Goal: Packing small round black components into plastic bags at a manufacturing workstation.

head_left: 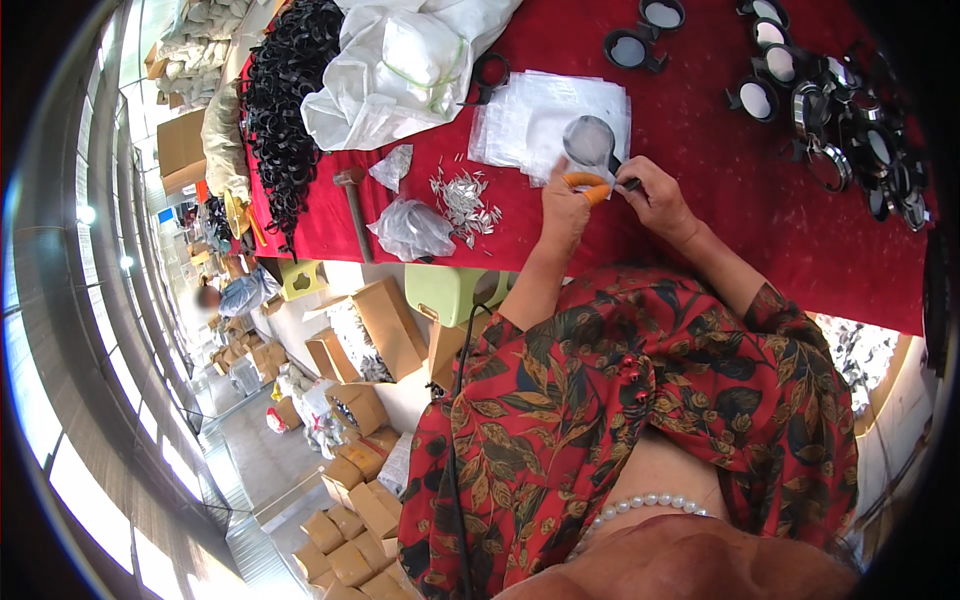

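A round grey disc piece with a dark rim (588,142) lies over a stack of clear plastic bags (520,115) on the red table. My left hand (566,212), with orange coverings on its fingers, is closed at the near edge of this piece; whether it also pinches a bag is unclear. From the right, my right hand (660,203) has its fingers closed around a short black handle-like part (630,184) at the piece's lower right. The fingertips of both hands are close together and partly hide the joint between disc and handle.
Left of the bags lie small silvery pins (466,205), a clear bag (412,230) and a hammer (355,212). Black looped parts (285,110) are heaped beside a large white bag (395,70) at the back left. More black-rimmed discs (780,62) crowd the right.
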`<state>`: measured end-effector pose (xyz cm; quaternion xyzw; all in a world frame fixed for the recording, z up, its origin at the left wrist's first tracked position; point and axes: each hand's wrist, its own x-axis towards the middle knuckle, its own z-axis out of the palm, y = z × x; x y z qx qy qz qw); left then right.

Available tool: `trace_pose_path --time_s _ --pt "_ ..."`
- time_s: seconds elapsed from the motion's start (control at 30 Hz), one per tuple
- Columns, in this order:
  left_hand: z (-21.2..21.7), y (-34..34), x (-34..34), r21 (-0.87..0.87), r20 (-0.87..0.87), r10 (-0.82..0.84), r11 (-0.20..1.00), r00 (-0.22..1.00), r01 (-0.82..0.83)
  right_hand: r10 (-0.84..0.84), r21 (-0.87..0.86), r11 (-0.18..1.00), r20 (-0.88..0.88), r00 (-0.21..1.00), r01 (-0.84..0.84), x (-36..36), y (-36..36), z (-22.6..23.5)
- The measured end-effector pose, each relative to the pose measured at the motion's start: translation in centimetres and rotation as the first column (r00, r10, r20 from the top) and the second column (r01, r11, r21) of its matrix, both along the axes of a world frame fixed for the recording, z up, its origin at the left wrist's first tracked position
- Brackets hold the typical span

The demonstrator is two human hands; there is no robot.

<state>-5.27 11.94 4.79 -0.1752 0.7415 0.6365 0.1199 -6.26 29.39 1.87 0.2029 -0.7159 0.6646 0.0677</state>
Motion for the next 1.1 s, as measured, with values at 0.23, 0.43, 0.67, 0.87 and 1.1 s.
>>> trace_pose_path --time_s 0.23,0.43,0.67,0.87,1.1 --pt "0.2 -1.5 -0.1 0.513 0.151 0.002 0.855 0.989 -0.08 0.01 0.043 0.999 -0.023 1.0 -0.009 1.2 -1.1 2.3" --pt "1.7 -4.7 0.8 0.763 0.213 0.022 0.621 0.977 -0.18 0.144 0.271 0.96 -0.27 0.952 -0.068 2.8 -3.6 7.3" --pt "6.1 -8.1 3.0 0.799 0.106 -0.224 0.598 0.969 0.051 -0.086 0.032 0.996 0.143 0.986 0.082 0.8 -3.3 8.6" --pt "6.4 -10.2 4.0 0.809 -0.023 -0.369 0.539 0.929 0.234 -0.006 0.066 0.998 0.209 0.978 -0.008 0.0 -6.5 9.7" --pt "3.8 -13.7 3.6 0.871 0.115 0.118 0.465 0.986 -0.158 0.015 0.228 0.973 -0.268 0.963 0.048 5.1 -11.0 9.6"
